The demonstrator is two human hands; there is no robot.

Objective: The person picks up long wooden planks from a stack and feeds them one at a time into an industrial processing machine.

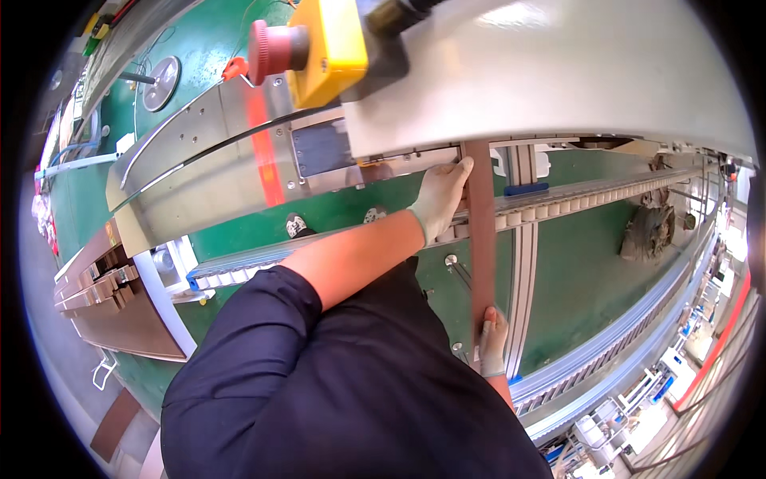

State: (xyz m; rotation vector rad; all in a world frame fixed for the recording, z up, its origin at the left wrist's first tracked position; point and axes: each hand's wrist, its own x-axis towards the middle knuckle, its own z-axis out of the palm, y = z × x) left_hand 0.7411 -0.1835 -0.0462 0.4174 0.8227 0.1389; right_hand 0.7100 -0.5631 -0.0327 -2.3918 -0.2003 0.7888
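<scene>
Head view — brown strip (482, 231); left grip (441, 198) far, right grip (494, 341) near end

The strip (482, 239) pointed ahead of the worker, its far end at the edge of the machine housing (558, 80), its length crossing over the roller track (574, 209). The left hand (440, 195) was at the far end, on the strip's left side; the right hand (495, 342) was at the near end, on its right. A frame beam (523, 295) ran just right of the strip. Left of the housing, the stop button (275, 52) stuck out leftward from its box (331, 52). Farther left, a disc base (163, 84) stood on the floor (195, 60). Stacked boards (108, 291) lay off to the worker's left; another conveyor (622, 349) ran to the right.
</scene>
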